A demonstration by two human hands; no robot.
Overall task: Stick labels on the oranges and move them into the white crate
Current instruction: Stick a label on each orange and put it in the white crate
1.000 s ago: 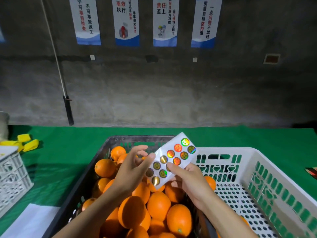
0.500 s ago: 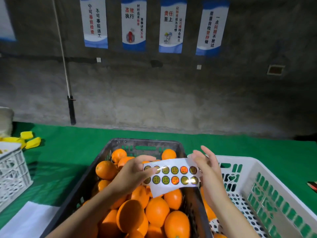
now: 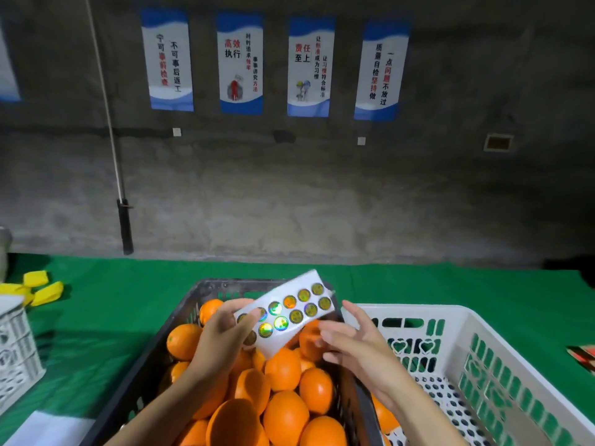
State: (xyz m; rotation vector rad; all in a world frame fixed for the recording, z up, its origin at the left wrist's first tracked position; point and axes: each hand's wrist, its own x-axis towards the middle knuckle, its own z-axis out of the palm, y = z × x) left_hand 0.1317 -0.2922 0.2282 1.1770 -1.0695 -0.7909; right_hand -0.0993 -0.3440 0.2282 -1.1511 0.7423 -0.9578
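A dark crate (image 3: pixel 154 358) in front of me is heaped with oranges (image 3: pixel 283 368). My left hand (image 3: pixel 222 336) pinches the lower left end of a white label sheet (image 3: pixel 286 312) with several round shiny stickers, held tilted above the oranges. Just right of the sheet, my right hand (image 3: pixel 357 346) has its fingers spread and relaxed, holding nothing I can see. The white crate (image 3: pixel 483 323) stands to the right, touching the dark crate, with an orange (image 3: pixel 384 416) at its near left corner.
A green cloth (image 3: pixel 128 300) covers the table. Yellow pieces (image 3: pixel 38 289) lie at the far left, beside another white crate (image 3: pixel 16 352). A white sheet (image 3: pixel 42 429) lies at the near left. A grey wall with posters and a leaning pole (image 3: pixel 124 226) stand behind.
The label sheet passed from both hands to my left hand alone and tilted up to the right. My right hand let go of it and dropped slightly.
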